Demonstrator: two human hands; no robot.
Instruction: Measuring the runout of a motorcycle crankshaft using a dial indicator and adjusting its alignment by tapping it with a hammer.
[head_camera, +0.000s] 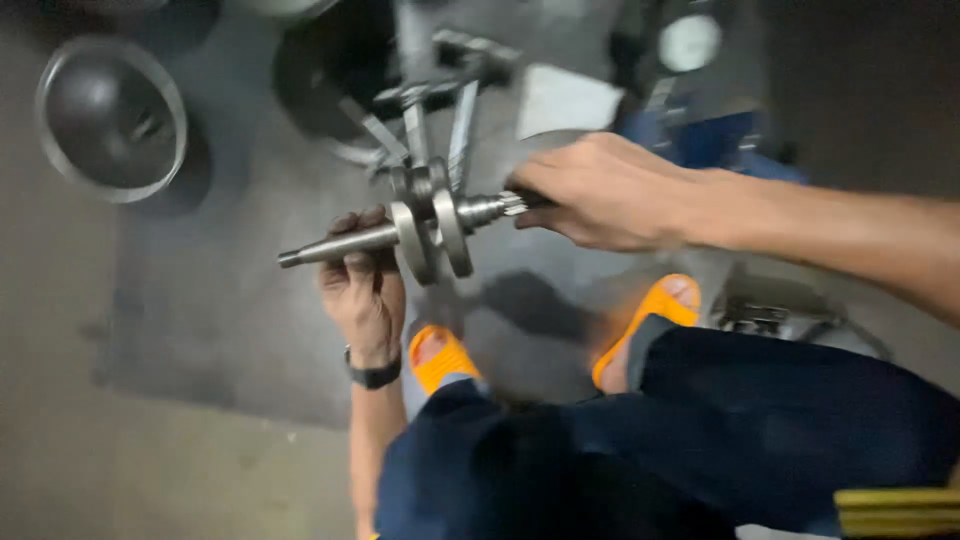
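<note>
My knees in dark trousers and my orange sandals (441, 357) are nearest, on a dark mat (200, 300) laid over the concrete floor (120, 460). Above them I hold a steel crankshaft (420, 228) level in the air. My left hand (362, 290) cups its plain shaft end from below, fingers (360, 268) curled around it. My right hand (600, 192) is closed over the splined end. The webs and the connecting rod sit heavy in the middle; I judge that if either hold loosens on oily steel, it could drop onto my toes. Beyond lie a round metal bowl (110, 115) and blurred machine parts (450, 70). The room is dim.
</note>
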